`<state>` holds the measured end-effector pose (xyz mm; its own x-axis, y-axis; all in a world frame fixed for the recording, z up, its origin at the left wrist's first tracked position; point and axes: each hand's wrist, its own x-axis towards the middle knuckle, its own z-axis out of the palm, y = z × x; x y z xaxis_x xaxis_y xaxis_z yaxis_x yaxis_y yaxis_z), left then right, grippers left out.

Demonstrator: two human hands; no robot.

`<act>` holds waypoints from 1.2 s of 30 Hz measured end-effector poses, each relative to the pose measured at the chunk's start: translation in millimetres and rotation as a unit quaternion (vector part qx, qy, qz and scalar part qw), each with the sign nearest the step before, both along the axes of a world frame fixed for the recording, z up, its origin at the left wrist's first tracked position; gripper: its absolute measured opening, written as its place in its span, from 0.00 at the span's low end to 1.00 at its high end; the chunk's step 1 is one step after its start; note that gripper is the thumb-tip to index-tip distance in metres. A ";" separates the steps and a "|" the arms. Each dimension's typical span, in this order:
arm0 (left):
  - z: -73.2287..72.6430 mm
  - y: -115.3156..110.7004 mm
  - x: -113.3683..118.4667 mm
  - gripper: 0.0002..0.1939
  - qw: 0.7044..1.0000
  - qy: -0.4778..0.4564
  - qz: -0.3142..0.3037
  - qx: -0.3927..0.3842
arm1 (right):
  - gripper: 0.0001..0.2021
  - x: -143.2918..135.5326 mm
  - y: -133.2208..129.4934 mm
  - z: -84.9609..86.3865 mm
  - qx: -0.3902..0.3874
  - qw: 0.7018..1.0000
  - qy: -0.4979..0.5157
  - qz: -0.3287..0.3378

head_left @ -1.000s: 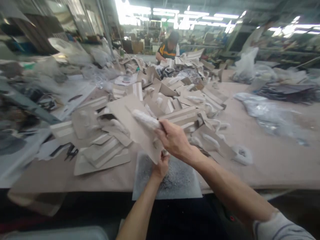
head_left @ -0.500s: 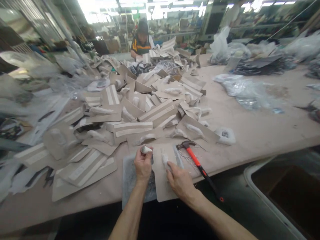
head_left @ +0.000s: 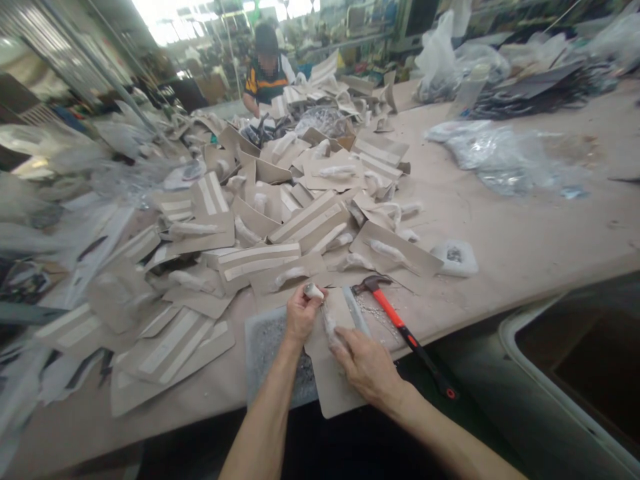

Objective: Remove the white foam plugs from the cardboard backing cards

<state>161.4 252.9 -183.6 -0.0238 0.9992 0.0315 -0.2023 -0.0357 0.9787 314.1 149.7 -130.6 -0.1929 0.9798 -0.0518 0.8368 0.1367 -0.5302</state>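
Observation:
My left hand (head_left: 301, 317) is closed around a short white cylinder with a greyish end (head_left: 313, 291), perhaps a small roll; its exact kind I cannot make out. It is close to the upper end of a white, film-wrapped handle (head_left: 330, 320). That handle sits on a flat beige panel (head_left: 333, 387), tilted over the table's front edge. My right hand (head_left: 370, 363) grips the handle's lower part, with fingers partly hidden. Under the panel lies a worn grey slab (head_left: 267, 347). To the right rests a claw hammer (head_left: 395, 317) with a red and black handle.
A large heap of similar beige panels (head_left: 310, 220) with wrapped handles covers the table's middle and left. A white tub (head_left: 455, 257) holds small dark bits. Clear plastic bags (head_left: 505, 160) lie to the right. Across the table sits another person (head_left: 267, 73).
My left hand has moved right with the white cylinder, up to the handle's top end. The panel has tilted slightly in my right hand. The view has shifted a little downward.

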 end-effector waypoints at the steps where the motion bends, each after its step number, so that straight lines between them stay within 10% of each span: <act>1: 0.5 -0.2 -1.4 0.17 1.000 -0.001 -0.006 -0.002 | 0.18 8.2 3.5 -2.2 0.030 0.999 0.010 -0.016; 6: 2.3 1.7 -4.3 0.19 1.000 0.014 -0.024 -0.008 | 0.19 70.9 22.8 -11.5 0.110 0.983 -0.071 -0.130; 16: 4.5 3.1 -7.1 0.15 0.996 0.079 -0.046 -0.004 | 0.11 105.6 17.5 -20.0 -0.090 0.958 -0.245 -0.115; 26: 6.3 1.7 -6.9 0.12 0.992 0.114 -0.051 0.021 | 0.06 108.8 23.3 -16.0 -0.145 0.978 -0.014 -0.149; 32: 8.9 -7.2 -2.4 0.07 0.976 0.201 -0.030 0.073 | 0.06 82.9 18.1 19.0 -0.315 0.865 0.340 -0.192; 36: 10.9 -9.7 0.5 0.08 0.973 0.214 -0.028 0.083 | 0.14 66.7 18.1 52.0 -0.085 0.953 0.262 -0.128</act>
